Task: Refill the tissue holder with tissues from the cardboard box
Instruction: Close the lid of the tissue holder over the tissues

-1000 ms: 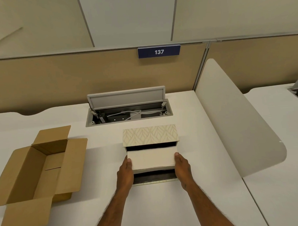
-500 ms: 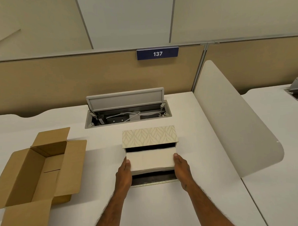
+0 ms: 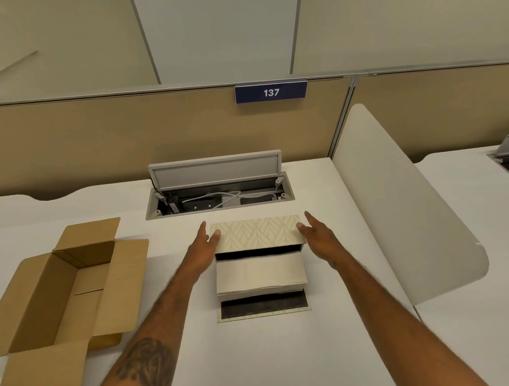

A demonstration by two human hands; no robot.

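Head view: The tissue holder (image 3: 258,261) stands at the middle of the white desk (image 3: 283,352), just in front of the open cable tray (image 3: 218,194). Its leaf-patterned lid (image 3: 256,232) is raised at the far side. A stack of tissues (image 3: 259,273) sits in the holder body, its top above the rim. A dark panel (image 3: 264,306) lies flat on the desk against the holder's near edge.

The left hand (image 3: 201,247) is at the lid's left end, fingers spread, thumb tip touching the lid's corner. The right hand (image 3: 319,239) is at the lid's right end, fingers extended and apart, thumb tip at the lid's edge. Neither hand clasps anything.

The cardboard box (image 3: 62,294) lies well to the left, flaps open, interior showing no contents. A placard (image 3: 270,92) reading 137 hangs on the partition behind.
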